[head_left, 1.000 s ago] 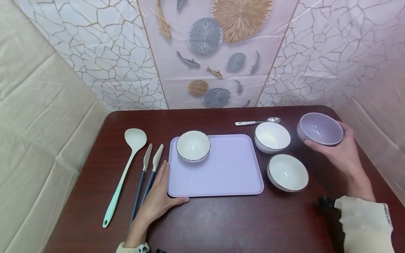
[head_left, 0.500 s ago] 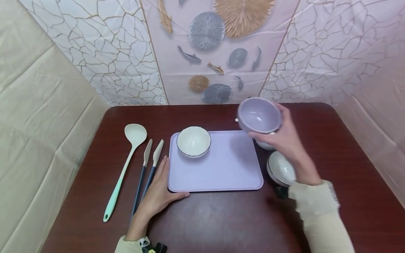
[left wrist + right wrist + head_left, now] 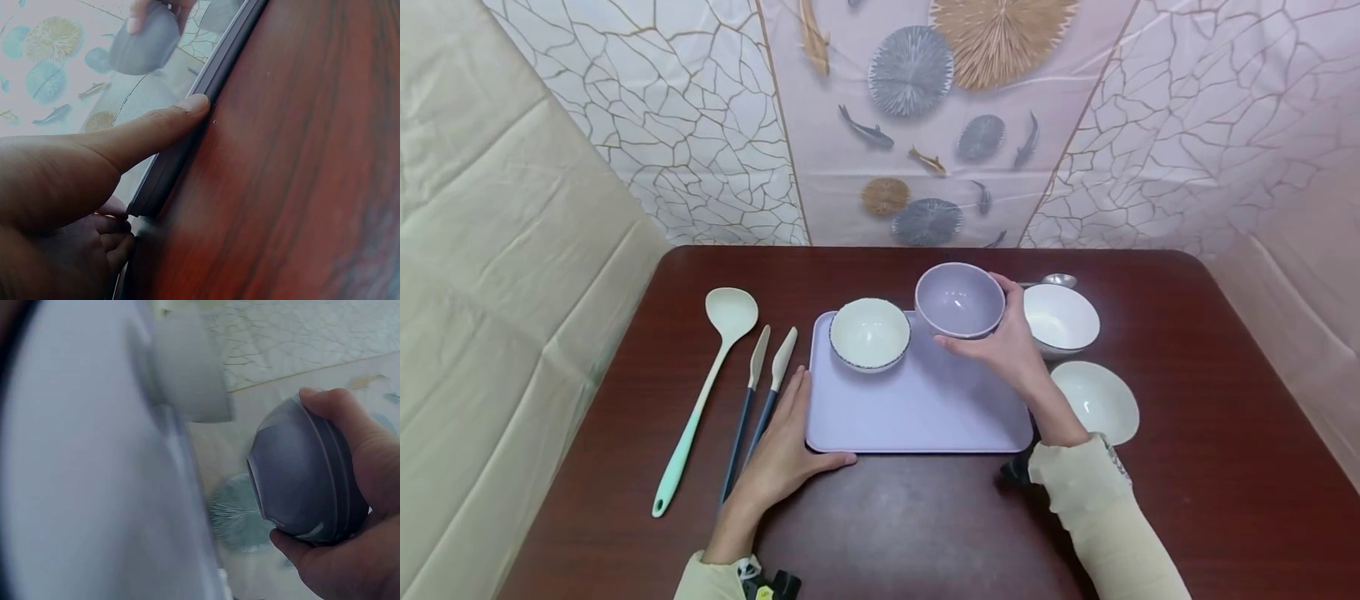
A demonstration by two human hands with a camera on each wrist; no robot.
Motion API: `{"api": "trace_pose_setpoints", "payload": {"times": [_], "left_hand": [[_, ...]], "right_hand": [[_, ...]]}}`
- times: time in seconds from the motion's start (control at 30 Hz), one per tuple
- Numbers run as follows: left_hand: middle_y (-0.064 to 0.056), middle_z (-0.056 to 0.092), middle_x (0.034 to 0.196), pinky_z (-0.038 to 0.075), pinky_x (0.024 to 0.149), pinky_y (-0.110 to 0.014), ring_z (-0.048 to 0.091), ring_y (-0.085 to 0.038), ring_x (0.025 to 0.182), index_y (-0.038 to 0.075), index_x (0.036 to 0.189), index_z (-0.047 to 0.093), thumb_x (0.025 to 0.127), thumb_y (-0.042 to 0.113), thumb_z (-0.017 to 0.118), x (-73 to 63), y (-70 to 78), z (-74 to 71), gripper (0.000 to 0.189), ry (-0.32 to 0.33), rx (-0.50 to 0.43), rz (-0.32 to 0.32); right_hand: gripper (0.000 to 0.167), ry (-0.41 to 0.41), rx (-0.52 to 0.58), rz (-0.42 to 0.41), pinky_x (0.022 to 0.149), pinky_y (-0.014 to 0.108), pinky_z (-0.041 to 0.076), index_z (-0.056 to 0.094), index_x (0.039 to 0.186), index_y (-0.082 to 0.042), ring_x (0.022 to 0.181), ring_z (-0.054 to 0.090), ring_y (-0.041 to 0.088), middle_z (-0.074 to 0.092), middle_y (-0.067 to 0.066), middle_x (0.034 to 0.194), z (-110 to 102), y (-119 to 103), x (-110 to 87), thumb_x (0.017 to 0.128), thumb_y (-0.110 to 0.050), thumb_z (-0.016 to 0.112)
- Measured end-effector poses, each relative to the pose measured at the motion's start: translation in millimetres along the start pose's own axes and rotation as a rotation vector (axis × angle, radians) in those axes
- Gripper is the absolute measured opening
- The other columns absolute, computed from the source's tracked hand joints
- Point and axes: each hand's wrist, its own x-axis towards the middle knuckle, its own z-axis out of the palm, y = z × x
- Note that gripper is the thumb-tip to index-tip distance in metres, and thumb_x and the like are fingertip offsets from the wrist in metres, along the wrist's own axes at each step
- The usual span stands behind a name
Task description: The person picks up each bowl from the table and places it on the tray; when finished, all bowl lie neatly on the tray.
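A lavender bowl is gripped between the thumb and fingers of my right hand, held over the back right part of the lavender tray. The right wrist view shows thumb and fingers spread across the bowl. My left hand rests at the tray's front left corner, its fingers straight along the left side and thumb along the front edge. In the left wrist view the thumb touches the tray's edge. On the tray's back left stands a white bowl with a dark rim.
Two more white bowls, one behind and one nearer, stand right of the tray. A spoon lies behind them, partly hidden. Left of the tray lie two blue-handled knives and a mint-handled ladle.
My right hand has carried the lavender bowl leftward from the table's right side to over the tray, and lower in the last half second. My left hand has stayed at the tray's corner.
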Motion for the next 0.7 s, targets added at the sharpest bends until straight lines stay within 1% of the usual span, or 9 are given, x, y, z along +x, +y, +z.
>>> {"api": "trace_pose_setpoints", "payload": {"times": [0.07,0.17,0.33,0.5,0.6,0.7], "left_hand": [[-0.016,0.008,0.162,0.027,0.111,-0.046,0.013,-0.026,0.147,-0.001,0.156,0.009,0.066,0.046,0.090,-0.1,-0.3,-0.3,0.129,0.002,0.002,0.002],[-0.017,0.008,0.162,0.027,0.110,-0.046,0.013,-0.027,0.146,-0.001,0.156,0.010,0.066,0.045,0.090,0.4,-1.4,0.4,0.129,0.007,0.006,0.004],[-0.017,0.009,0.161,0.028,0.110,-0.047,0.014,-0.028,0.146,-0.002,0.155,0.010,0.065,0.045,0.091,0.4,-2.0,1.0,0.130,0.010,0.009,0.007],[-0.018,0.008,0.161,0.027,0.110,-0.048,0.013,-0.029,0.147,-0.002,0.155,0.010,0.066,0.046,0.090,0.2,-2.3,1.2,0.129,0.008,0.006,0.010],[-0.018,0.008,0.161,0.027,0.110,-0.048,0.012,-0.029,0.147,-0.002,0.155,0.011,0.066,0.047,0.089,0.4,-2.2,1.2,0.129,0.009,0.007,0.013],[-0.018,0.008,0.161,0.027,0.110,-0.048,0.012,-0.029,0.147,-0.002,0.155,0.011,0.066,0.047,0.089,0.0,-1.9,0.7,0.129,0.011,0.008,0.012]], "right_hand": [[0.107,0.018,-0.043,0.004,0.104,0.046,0.035,0.024,0.145,0.000,0.124,0.046,0.031,0.041,0.018,0.141,5,7,-2.2,0.064,-0.016,0.093],[0.111,0.054,-0.111,0.013,0.102,0.043,0.036,0.025,0.144,-0.001,0.121,0.048,0.028,0.040,0.015,0.141,11,32,-1.0,0.061,-0.026,0.095],[0.114,0.067,-0.156,0.044,0.101,0.043,0.038,0.023,0.143,0.000,0.120,0.049,0.030,0.036,0.017,0.143,19,47,-4.6,0.059,-0.029,0.096],[0.115,0.071,-0.165,0.053,0.101,0.041,0.037,0.023,0.142,0.000,0.119,0.050,0.029,0.036,0.017,0.142,22,56,-6.7,0.059,-0.030,0.096],[0.115,0.071,-0.167,0.054,0.101,0.041,0.037,0.022,0.142,-0.001,0.119,0.050,0.029,0.037,0.017,0.141,23,58,-7.0,0.059,-0.029,0.096],[0.118,0.052,-0.172,0.049,0.103,0.042,0.036,0.019,0.144,-0.001,0.121,0.048,0.030,0.034,0.018,0.143,23,57,-7.5,0.059,-0.029,0.096]]}}
